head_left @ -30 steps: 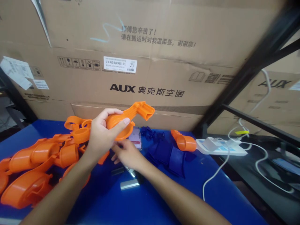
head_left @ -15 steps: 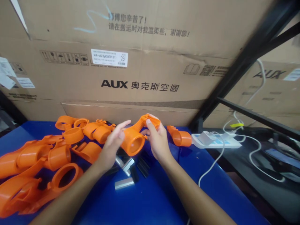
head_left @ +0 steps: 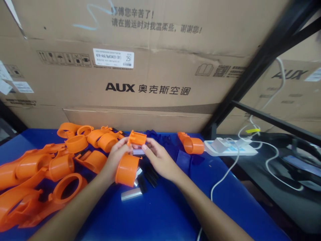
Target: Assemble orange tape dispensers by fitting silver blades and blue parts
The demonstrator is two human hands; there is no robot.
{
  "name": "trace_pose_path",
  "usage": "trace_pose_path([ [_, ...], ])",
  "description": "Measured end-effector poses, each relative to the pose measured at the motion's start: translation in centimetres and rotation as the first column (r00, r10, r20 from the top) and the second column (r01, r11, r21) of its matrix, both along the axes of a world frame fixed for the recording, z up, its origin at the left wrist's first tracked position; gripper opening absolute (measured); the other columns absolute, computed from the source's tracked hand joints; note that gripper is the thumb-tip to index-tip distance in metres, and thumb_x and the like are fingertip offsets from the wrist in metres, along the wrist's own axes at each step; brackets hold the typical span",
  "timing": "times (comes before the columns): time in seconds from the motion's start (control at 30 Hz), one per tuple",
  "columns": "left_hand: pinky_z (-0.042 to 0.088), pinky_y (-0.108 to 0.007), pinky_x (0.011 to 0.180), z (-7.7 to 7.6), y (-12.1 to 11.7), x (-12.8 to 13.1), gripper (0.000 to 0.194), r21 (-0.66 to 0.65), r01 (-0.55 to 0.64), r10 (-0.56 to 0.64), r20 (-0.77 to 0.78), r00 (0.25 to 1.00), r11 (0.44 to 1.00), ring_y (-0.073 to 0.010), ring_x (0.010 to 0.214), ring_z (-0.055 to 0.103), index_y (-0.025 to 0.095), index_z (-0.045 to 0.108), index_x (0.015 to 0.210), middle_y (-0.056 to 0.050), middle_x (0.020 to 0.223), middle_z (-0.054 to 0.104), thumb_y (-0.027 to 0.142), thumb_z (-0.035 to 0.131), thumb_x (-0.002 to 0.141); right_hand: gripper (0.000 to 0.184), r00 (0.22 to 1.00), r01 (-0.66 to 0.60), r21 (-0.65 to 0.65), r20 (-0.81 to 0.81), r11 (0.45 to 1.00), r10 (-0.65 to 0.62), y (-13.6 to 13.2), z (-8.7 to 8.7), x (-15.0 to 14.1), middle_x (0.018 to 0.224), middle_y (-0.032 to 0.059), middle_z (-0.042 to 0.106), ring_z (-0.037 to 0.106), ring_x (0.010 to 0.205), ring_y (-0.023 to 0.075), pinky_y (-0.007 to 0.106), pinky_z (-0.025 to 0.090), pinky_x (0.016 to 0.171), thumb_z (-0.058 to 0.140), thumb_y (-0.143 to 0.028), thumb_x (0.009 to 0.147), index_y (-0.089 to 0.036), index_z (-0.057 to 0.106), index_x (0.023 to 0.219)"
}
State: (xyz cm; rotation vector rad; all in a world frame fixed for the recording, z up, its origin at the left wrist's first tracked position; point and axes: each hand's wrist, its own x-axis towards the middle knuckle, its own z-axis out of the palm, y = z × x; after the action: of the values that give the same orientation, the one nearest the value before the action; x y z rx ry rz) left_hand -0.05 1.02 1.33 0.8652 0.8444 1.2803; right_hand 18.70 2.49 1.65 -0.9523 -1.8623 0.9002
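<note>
My left hand (head_left: 115, 157) grips an orange plastic part (head_left: 128, 167) with a round cup end pointing down and a squared end up near my fingertips. My right hand (head_left: 158, 159) pinches the squared upper end of the same part from the right. Both hands hover just above the blue table (head_left: 160, 214). Under them lie several small metal clips (head_left: 131, 194) and dark pieces (head_left: 150, 175).
A heap of similar orange parts (head_left: 45, 167) covers the table's left side. One more orange part (head_left: 192, 144) lies at the right, beside blue plastic pieces (head_left: 184, 160) and a white power strip (head_left: 229, 148) with cables. Large cardboard boxes (head_left: 150, 83) stand behind; a black rack frame (head_left: 253, 87) rises at right.
The orange part has come down from in front of the boxes to just above the table and turned cup-end down. My right hand rose from the table and took its upper end.
</note>
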Motion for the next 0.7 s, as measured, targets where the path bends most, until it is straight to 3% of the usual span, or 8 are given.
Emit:
trace_pose_path([
  [0.07, 0.039, -0.021, 0.049, 0.1, 0.1, -0.2, 0.029, 0.002, -0.026, 0.026, 0.008, 1.000, 1.000, -0.0092, 0.051, 0.050, 0.018, 0.063, 0.093, 0.001, 0.072, 0.063, 0.034, 0.079, 0.074, 0.031, 0.975, -0.059, 0.120, 0.221, 0.991, 0.031, -0.9, -0.1, 0.6, 0.102, 0.0070, 0.068, 0.061, 0.090, 0.0215, 0.039, 0.049, 0.086, 0.055, -0.043, 0.103, -0.023, 0.069, 0.122],
  [0.17, 0.042, -0.021, 0.048, 0.1, 0.2, -0.4, 0.035, -0.006, -0.048, 0.048, 0.008, 0.999, 0.999, -0.0096, 0.050, 0.050, 0.018, 0.059, 0.089, 0.003, 0.066, 0.059, 0.046, 0.078, 0.078, 0.032, 0.851, -0.170, 0.227, 0.524, 0.959, 0.027, -1.7, -0.4, 0.7, 0.106, 0.0098, 0.065, 0.056, 0.100, 0.0260, 0.042, 0.045, 0.090, 0.069, -0.043, 0.095, -0.021, 0.072, 0.118],
  [0.27, 0.043, -0.020, 0.049, 0.0, 0.3, -0.6, 0.038, -0.001, -0.066, 0.066, -0.001, 0.998, 0.998, -0.0095, 0.049, 0.051, 0.018, 0.059, 0.089, 0.003, 0.063, 0.057, 0.050, 0.078, 0.079, 0.035, 0.752, -0.217, 0.243, 0.659, 0.945, 0.003, -1.8, -1.0, 0.4, 0.107, 0.0111, 0.063, 0.052, 0.101, 0.0269, 0.040, 0.043, 0.087, 0.073, -0.044, 0.092, -0.020, 0.073, 0.118],
  [0.5, 0.042, -0.019, 0.045, 0.4, 0.4, -0.4, 0.039, 0.025, -0.123, 0.124, -0.004, 0.992, 0.992, -0.0075, 0.049, 0.050, 0.018, 0.057, 0.085, 0.002, 0.070, 0.061, 0.047, 0.082, 0.075, 0.017, 0.728, -0.178, 0.227, 0.685, 0.958, -0.027, -1.3, -1.6, 0.2, 0.106, 0.0105, 0.063, 0.052, 0.100, 0.0253, 0.038, 0.042, 0.086, 0.068, -0.034, 0.096, -0.020, 0.072, 0.103],
  [0.7, 0.044, -0.020, 0.047, 0.2, -0.1, -0.2, 0.041, -0.007, -0.140, 0.140, -0.034, 0.990, 0.990, -0.0099, 0.049, 0.052, 0.022, 0.053, 0.091, 0.003, 0.067, 0.062, 0.046, 0.082, 0.075, 0.005, 0.860, -0.183, 0.077, 0.495, 0.980, 0.121, -1.4, -0.3, 1.0, 0.098, 0.0048, 0.068, 0.058, 0.098, 0.0220, 0.034, 0.045, 0.088, 0.073, -0.022, 0.089, -0.020, 0.068, 0.090],
])
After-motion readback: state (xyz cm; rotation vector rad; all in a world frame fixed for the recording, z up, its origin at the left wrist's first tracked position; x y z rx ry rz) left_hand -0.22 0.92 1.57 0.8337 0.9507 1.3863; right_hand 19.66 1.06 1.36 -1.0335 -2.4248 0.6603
